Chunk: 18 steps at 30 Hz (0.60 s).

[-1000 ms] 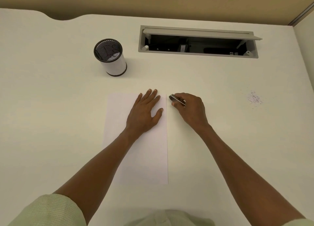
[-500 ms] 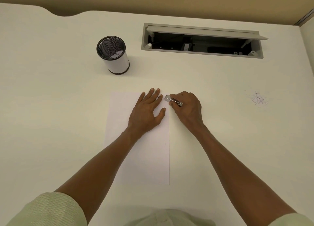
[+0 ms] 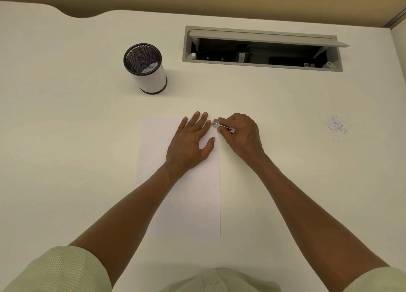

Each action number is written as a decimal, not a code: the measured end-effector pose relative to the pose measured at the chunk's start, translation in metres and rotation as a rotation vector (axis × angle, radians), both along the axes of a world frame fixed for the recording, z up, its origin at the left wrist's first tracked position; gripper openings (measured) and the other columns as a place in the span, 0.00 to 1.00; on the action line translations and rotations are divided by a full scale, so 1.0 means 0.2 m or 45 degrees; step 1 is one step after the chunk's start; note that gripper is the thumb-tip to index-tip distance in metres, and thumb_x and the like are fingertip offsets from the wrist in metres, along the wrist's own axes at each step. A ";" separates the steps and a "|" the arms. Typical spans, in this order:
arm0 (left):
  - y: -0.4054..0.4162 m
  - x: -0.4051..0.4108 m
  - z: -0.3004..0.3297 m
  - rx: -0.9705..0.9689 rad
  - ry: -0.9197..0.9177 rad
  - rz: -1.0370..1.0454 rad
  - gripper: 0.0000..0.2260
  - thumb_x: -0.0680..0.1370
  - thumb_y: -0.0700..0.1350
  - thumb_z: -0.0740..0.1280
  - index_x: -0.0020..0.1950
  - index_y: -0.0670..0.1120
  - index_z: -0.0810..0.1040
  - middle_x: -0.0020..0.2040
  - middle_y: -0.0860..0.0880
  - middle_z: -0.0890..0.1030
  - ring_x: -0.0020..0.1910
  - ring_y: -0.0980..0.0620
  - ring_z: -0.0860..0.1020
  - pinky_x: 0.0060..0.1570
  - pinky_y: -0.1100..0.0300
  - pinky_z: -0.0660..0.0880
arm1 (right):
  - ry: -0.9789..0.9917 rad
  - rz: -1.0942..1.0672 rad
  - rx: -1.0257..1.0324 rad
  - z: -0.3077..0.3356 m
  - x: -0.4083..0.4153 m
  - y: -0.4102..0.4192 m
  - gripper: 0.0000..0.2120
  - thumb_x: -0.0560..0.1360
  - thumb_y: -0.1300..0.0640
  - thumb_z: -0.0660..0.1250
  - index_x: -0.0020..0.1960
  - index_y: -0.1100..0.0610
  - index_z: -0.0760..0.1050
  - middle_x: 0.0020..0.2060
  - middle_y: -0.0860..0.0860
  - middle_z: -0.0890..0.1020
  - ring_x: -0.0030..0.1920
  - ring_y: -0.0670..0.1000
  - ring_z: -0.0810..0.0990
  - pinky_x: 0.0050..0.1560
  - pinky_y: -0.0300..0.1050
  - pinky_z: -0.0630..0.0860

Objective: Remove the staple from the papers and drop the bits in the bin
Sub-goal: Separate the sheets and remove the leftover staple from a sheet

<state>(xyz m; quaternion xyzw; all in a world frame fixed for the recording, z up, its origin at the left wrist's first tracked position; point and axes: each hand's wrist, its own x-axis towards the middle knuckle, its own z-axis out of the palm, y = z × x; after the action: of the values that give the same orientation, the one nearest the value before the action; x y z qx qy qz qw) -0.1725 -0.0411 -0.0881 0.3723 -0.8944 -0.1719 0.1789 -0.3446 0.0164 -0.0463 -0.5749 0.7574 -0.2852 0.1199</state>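
- The papers [image 3: 182, 188] are laid flat on the desk [image 3: 66, 149], in the lower middle of the view, with the long side going from 6 o'clock to 12 o'clock.
- The staple itself cannot be made out; the top right corner of the papers is partly covered by the hands.
- A small metal staple remover [image 3: 222, 126] is held at that top right corner, with its front end just beside the left fingertips.
- The staple remover is gripped by the right hand [image 3: 242, 135], whose fingers are curled round it; the hand is placed on the desk at 3 o'clock from the corner.
- The upper part of the papers is pressed down by the left hand [image 3: 191, 146], with the fingers straight and slightly spread and the thumb stretched toward the right edge.
- The bin [image 3: 146, 69], a small round mesh cup with a white lining, is stood upright at 11 o'clock from the papers, well apart from them; some pale scraps are seen inside it.
- An open cable hatch [image 3: 261, 48] is set into the desk at 1 o'clock.
- A small patch of dark specks [image 3: 336, 126] is seen on the desk at 3 o'clock, well apart from the right hand.
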 end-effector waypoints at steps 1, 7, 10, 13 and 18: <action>0.00 0.00 0.00 0.000 0.001 -0.002 0.25 0.81 0.54 0.61 0.74 0.44 0.72 0.77 0.48 0.68 0.78 0.49 0.62 0.76 0.45 0.60 | -0.016 0.008 -0.007 0.01 0.01 -0.01 0.10 0.72 0.58 0.71 0.53 0.53 0.84 0.36 0.52 0.80 0.38 0.54 0.77 0.38 0.43 0.71; 0.00 0.00 0.00 0.002 -0.019 -0.004 0.24 0.81 0.55 0.61 0.74 0.44 0.72 0.77 0.48 0.67 0.79 0.50 0.61 0.77 0.46 0.59 | -0.235 -0.105 0.042 0.04 0.04 -0.02 0.10 0.74 0.54 0.70 0.53 0.52 0.84 0.38 0.52 0.83 0.40 0.52 0.80 0.42 0.50 0.77; 0.00 0.00 0.00 -0.003 -0.019 -0.005 0.24 0.81 0.55 0.61 0.74 0.44 0.72 0.77 0.48 0.67 0.79 0.49 0.62 0.77 0.46 0.59 | -0.382 -0.186 0.128 0.06 0.04 -0.03 0.11 0.73 0.52 0.73 0.53 0.54 0.85 0.44 0.51 0.86 0.45 0.49 0.83 0.46 0.43 0.77; 0.00 0.00 0.00 -0.014 -0.011 -0.005 0.24 0.81 0.54 0.61 0.74 0.43 0.72 0.77 0.48 0.67 0.78 0.49 0.62 0.76 0.46 0.59 | -0.607 -0.299 0.255 0.07 0.00 -0.07 0.12 0.70 0.50 0.75 0.51 0.53 0.86 0.44 0.47 0.87 0.44 0.44 0.83 0.43 0.35 0.74; 0.00 0.00 0.00 -0.006 0.002 0.010 0.24 0.81 0.54 0.61 0.73 0.43 0.73 0.77 0.48 0.68 0.78 0.49 0.62 0.76 0.46 0.59 | -0.763 -0.406 0.307 0.09 -0.02 -0.11 0.10 0.67 0.48 0.76 0.43 0.53 0.86 0.33 0.45 0.83 0.34 0.43 0.79 0.36 0.37 0.71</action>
<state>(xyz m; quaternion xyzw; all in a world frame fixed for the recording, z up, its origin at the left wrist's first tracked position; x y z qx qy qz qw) -0.1721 -0.0406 -0.0880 0.3753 -0.8931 -0.1693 0.1811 -0.3489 -0.0047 -0.0286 -0.3221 0.7971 -0.3647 0.3576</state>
